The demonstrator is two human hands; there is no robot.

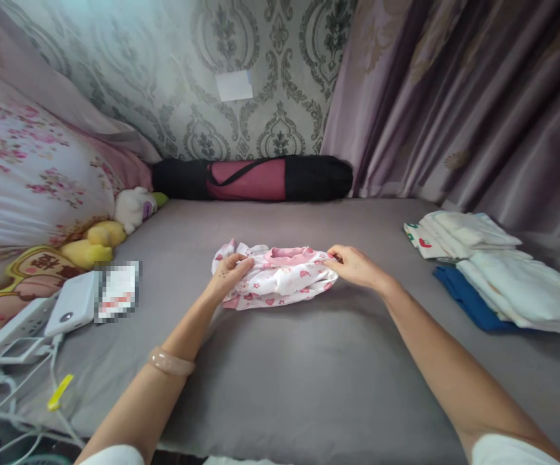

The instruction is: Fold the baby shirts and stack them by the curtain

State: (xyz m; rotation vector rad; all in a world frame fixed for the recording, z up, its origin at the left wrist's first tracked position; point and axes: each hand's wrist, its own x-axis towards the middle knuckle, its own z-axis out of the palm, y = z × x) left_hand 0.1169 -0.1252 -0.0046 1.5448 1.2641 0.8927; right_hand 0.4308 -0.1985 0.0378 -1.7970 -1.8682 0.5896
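Observation:
A small white shirt (284, 281) with pink prints and a pink ribbed neckband lies bunched on the grey sheet, its neckband toward the far side. My left hand (234, 274) is closed on the shirt's left side, thumb and fingers pinching the cloth. At the right shoulder, my right hand (354, 263) pinches the fabric between thumb and fingertips. What looks like a sleeve sticks out beyond my left hand. The shirt's underside is hidden.
Folded white clothes (468, 232) and a blue garment (473, 303) lie at the right. Along the wall rests a black and maroon rolled bag (245, 179). Plush toys (98, 242), a white power bank (72, 300), a power strip (13, 329) and cables occupy the left.

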